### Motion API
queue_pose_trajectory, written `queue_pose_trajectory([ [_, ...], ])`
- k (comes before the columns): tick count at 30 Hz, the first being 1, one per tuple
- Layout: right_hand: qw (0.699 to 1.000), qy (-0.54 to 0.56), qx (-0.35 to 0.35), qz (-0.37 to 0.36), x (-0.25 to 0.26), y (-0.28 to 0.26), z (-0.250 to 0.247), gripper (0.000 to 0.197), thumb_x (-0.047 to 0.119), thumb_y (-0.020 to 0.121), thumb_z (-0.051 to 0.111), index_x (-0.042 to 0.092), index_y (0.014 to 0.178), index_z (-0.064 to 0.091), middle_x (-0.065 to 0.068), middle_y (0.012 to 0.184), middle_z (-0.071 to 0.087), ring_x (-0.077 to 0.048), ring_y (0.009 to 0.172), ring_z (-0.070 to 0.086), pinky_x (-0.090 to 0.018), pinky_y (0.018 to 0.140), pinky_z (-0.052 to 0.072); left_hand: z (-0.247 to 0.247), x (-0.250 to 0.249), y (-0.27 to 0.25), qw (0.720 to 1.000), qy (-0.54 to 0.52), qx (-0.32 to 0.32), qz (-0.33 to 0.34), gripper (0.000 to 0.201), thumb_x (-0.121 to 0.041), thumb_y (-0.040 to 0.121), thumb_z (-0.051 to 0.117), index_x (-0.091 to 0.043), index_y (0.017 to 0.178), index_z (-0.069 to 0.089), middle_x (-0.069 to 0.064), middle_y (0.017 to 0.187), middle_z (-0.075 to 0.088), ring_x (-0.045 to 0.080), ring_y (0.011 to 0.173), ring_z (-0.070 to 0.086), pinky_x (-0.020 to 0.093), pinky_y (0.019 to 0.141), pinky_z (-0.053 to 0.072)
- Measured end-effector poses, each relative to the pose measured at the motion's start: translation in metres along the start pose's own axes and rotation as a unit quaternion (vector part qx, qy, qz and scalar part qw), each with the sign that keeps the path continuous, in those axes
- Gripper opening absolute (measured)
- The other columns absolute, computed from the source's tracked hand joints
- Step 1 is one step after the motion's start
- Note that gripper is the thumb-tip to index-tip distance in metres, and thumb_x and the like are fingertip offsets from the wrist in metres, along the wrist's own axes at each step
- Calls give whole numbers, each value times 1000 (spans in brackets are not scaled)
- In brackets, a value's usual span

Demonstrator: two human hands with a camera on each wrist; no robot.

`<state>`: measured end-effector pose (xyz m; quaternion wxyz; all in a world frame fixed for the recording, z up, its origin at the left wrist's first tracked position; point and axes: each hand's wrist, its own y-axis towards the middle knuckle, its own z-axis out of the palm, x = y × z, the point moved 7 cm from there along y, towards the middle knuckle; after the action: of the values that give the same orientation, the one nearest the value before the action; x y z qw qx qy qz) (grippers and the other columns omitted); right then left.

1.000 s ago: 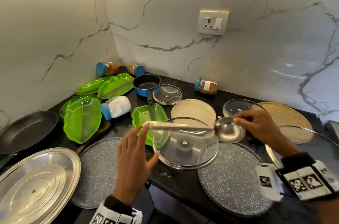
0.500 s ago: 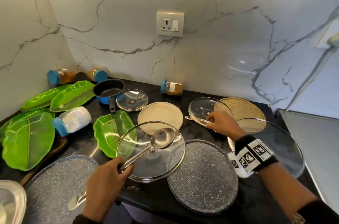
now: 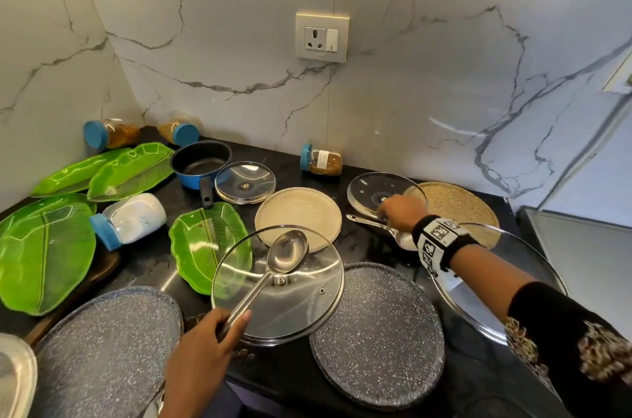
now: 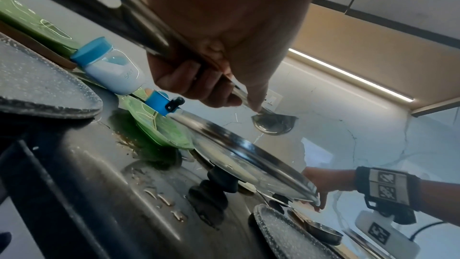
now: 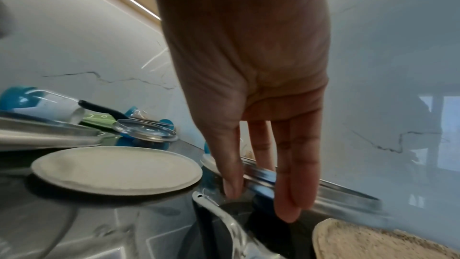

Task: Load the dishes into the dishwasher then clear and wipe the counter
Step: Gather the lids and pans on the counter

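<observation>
1. Bright and even in the head view; soft glare across the marble wall (image 3: 410,92), straight lines bowed toward the edges.
2. Lit from an under-cabinet strip light (image 4: 348,75) above.
3. Backlit and shadowed palms close to both wrist cameras.
4. Motion-smeared, soft foreground in the right wrist view.

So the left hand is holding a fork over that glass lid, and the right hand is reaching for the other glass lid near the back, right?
Not quite: the left hand grips a steel ladle, not a fork; the head view shows its round bowl over the glass lid. The rest holds: the right hand is at the other glass lid near the back.
</observation>
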<state>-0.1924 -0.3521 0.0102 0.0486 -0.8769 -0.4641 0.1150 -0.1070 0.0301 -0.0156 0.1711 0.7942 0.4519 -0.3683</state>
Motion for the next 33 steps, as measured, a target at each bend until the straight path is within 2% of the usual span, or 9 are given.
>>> queue_pose_trajectory([
  [9,998,22,53,6,2,40,-25,32,11,87,56,17,118,62,-9,121,61,-27,107,58,-36,88,48,7,1,-1,999,-46,8,-18,28,-43,81,62,-25,62,53,-3,55,56,21,61,55,34,61,39],
  [12,999,39,16,19,1,41,-33,30,12,88,55,12,118,61,-11,117,61,-28,106,57,-37,88,49,6,3,-2,999,-47,5,-16,29,-45,80,62,-24,62,53,-2,55,56,21,60,54,34,60,39],
  [15,998,35,-31,30,4,33,-44,24,12,88,55,5,110,61,-11,101,63,-28,98,60,-34,78,47,5,5,-2,999,-53,1,-10,28,-45,80,61,-21,65,56,0,56,58,18,61,57,34,61,41],
  [17,998,7,50,26,11,24,-33,24,8,86,57,2,109,59,-10,95,60,-28,98,62,-32,75,46,4,7,-3,998,-58,-4,-11,25,-44,81,62,-23,67,58,-1,59,61,19,64,58,35,62,42],
  [20,985,-47,169,9,20,16,-6,33,7,82,64,2,114,58,-13,111,63,-29,106,61,-32,82,48,3,7,-3,998,-61,-4,-9,24,-43,81,63,-25,66,58,-1,59,60,18,64,58,34,63,42],
  [22,982,-67,176,3,25,16,3,36,9,79,67,4,114,59,-12,117,63,-29,105,62,-33,86,50,2,7,-4,998,-68,-11,-7,29,-49,76,61,-26,60,56,-2,55,59,14,61,57,32,61,42],
  [25,981,-83,173,1,33,13,5,40,9,81,65,4,119,56,-12,122,60,-28,111,59,-34,85,48,2,12,-7,997,-76,-25,-1,35,-72,70,54,-38,72,55,-8,56,60,13,59,56,30,60,41],
  [29,981,-84,173,-22,46,12,9,32,10,83,62,4,115,57,-12,119,61,-29,108,60,-35,81,49,2,20,-12,996,-75,-37,6,29,-66,74,58,-37,71,55,-13,56,58,14,57,55,32,62,43],
  [33,981,-39,186,-32,55,8,4,32,9,81,65,5,112,60,-10,104,63,-27,97,62,-30,69,47,1,23,-12,996,-88,-28,17,39,-72,71,56,-33,71,55,-10,59,60,15,58,56,30,61,43],
])
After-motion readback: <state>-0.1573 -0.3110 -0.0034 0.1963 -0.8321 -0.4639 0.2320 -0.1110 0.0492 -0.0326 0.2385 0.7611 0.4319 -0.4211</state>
